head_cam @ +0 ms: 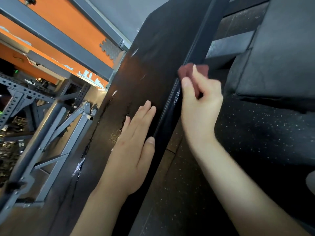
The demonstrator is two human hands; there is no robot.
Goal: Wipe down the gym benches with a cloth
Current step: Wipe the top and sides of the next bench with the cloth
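Right hand point(201, 101) pinching cloth point(187, 70) at bench point(153, 57) edge, left hand point(134, 145) flat on bench

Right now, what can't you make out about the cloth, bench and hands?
Head view only.
Cloth: blurred and mostly hidden by the right hand, so its size is unclear.
Bench: near end cut off by the bottom edge.
Left hand: palm faces the bench, hidden.

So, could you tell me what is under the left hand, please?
The left hand lies flat on the black bench pad; cracked, worn vinyl shows just beside its fingers. The patch beneath the palm is covered, so its condition cannot be seen.
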